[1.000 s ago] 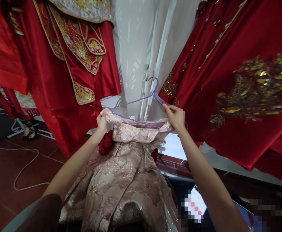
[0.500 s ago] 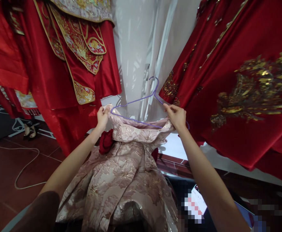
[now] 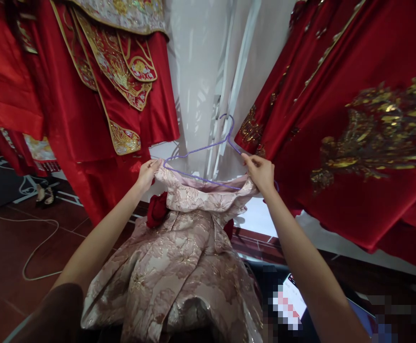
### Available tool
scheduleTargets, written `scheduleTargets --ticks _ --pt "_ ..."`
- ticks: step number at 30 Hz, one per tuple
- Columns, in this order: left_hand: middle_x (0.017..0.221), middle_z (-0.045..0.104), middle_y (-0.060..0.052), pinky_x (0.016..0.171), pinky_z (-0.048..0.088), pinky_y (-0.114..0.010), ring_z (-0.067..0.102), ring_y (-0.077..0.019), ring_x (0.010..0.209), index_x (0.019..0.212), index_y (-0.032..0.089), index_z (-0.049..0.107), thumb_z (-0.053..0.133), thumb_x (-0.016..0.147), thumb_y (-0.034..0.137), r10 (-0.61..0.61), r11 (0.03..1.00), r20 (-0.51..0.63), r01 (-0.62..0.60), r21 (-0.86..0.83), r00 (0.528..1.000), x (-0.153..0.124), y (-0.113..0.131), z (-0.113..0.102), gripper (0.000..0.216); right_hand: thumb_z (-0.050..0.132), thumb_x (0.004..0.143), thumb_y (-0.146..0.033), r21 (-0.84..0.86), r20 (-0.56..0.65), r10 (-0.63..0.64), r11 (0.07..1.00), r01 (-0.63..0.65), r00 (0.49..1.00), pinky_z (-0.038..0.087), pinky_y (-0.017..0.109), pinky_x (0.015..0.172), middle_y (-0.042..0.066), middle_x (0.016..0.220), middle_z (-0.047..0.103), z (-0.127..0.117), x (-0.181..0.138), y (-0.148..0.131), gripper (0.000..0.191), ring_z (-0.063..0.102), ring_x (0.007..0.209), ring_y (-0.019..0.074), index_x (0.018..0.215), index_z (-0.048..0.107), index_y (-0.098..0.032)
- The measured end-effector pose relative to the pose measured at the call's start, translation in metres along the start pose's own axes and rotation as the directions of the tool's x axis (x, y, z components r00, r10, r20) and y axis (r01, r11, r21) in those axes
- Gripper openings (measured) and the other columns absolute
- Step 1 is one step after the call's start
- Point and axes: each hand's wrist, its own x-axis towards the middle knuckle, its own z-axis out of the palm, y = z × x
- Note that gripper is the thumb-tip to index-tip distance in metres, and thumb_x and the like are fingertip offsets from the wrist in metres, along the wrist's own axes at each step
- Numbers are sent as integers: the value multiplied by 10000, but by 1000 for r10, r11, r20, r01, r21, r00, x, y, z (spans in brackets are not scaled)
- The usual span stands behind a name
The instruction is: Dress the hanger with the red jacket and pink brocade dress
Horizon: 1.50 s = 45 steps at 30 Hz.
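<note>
Red garments [image 3: 75, 138] behind. Brocade dress [image 3: 190, 238]: likely soft, heavy; left hand [image 3: 147, 175] and right hand [image 3: 261, 173] pinch shoulder edges, apt holds.

The light is dim, with the tiled floor [image 3: 4, 257] at near left in gloom. Dappled shadows mark the pale far backdrop [image 3: 197, 81]; gold sequins [image 3: 390, 109] glint at right. A partly pixelated screen [image 3: 294, 289] glows near right; wide-angle stretching distorts the edges.

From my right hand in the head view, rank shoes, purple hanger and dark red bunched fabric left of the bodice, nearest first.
1. Purple hanger, by the right hand.
2. Dark red bunched fabric, left of the bodice.
3. Shoes, far left.
</note>
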Motion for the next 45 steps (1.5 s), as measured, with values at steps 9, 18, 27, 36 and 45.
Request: scheduleTargets --ticks 9,18,27,36,45 --pt "884 703 -110 734 495 -314 653 -190 803 900 133 649 763 599 353 24 1000 26 -24 12 999 -2 4 -8 389 413 751 -726 -6 2 -1 1000 1 1000 329 256 533 27 519 583 -1 0 0 623 503 511 151 681 681 -168" --pt "928 705 -140 767 492 -320 649 -216 845 986 116 684 756 609 408 67 989 81 -77 130 995 -9 17 -12 482 427 758 -710 -10 -14 -17 1000 16 1000 344 260 563 32 564 607 -1 -1 -2 598 527 540 155 648 664 -172" --pt "863 710 -132 757 501 -335 655 -219 815 956 102 689 760 595 346 23 997 9 -24 79 1000 -6 9 -8 441 413 748 -729 9 14 -14 1000 14 1000 338 258 541 29 528 586 0 1 0 622 519 524 156 653 661 -166" --pt "874 708 -130 761 502 -332 654 -213 815 954 102 689 734 610 336 53 994 -13 -51 98 999 -3 6 -8 418 429 751 -715 14 13 -8 1000 8 1000 340 261 538 30 521 583 1 1 2 599 510 516 154 648 658 -171" --pt "874 709 -132 762 503 -339 655 -216 812 965 98 682 725 628 326 21 998 -31 -19 63 999 -8 5 -11 409 434 754 -710 2 5 -8 1000 8 1000 329 255 531 25 519 583 1 1 1 600 514 517 147 645 662 -167"
